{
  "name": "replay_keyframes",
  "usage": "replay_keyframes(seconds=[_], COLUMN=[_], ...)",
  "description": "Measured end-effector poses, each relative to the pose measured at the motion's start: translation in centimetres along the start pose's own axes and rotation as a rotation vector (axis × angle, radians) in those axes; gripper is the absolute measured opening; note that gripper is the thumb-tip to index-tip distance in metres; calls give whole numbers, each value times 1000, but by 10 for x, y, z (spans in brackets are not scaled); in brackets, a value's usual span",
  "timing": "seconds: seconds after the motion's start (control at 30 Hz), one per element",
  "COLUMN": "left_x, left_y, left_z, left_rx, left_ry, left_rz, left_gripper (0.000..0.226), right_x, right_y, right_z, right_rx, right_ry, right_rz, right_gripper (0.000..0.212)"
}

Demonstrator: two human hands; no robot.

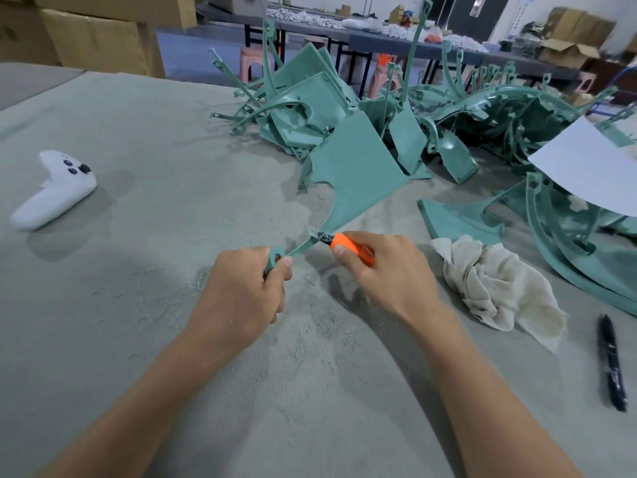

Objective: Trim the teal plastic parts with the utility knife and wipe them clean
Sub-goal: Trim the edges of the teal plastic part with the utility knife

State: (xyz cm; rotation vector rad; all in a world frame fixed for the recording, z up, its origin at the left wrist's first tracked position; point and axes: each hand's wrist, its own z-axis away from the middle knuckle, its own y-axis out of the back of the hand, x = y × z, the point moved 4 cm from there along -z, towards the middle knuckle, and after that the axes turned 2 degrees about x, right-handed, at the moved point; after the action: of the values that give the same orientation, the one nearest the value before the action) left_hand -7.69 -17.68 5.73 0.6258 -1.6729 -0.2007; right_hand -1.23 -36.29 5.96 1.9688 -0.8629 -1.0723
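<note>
Head view: your left hand (248,281) pinches the narrow end of the teal part (355,174), which reaches away over the table (172,132). Your right hand (382,270) grips the orange utility knife (351,250), blade on the strip near those fingers — a slip toward them could cut you.

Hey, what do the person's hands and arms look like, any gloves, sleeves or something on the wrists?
The left hand and the right hand are both bare: no gloves, no rings, no watch or band at either wrist. The left forearm and the right forearm are uncovered too; no sleeve shows down to the picture's bottom edge.
</note>
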Motion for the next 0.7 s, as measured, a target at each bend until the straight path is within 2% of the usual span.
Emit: replay_keyframes(seconds=[0.5, 0.7], left_x=[0, 1], left_y=[-5, -2], left_z=[4, 3], left_rx=[-69, -22], left_ry=[5, -40], left_rz=[10, -54], left_gripper=[31, 32], right_x=[25, 16], right_y=[5, 6], right_z=[-8, -4], right_rx=[84, 56], right_ry=[-129, -85], right_rz=[142, 62], right_gripper=[35, 33])
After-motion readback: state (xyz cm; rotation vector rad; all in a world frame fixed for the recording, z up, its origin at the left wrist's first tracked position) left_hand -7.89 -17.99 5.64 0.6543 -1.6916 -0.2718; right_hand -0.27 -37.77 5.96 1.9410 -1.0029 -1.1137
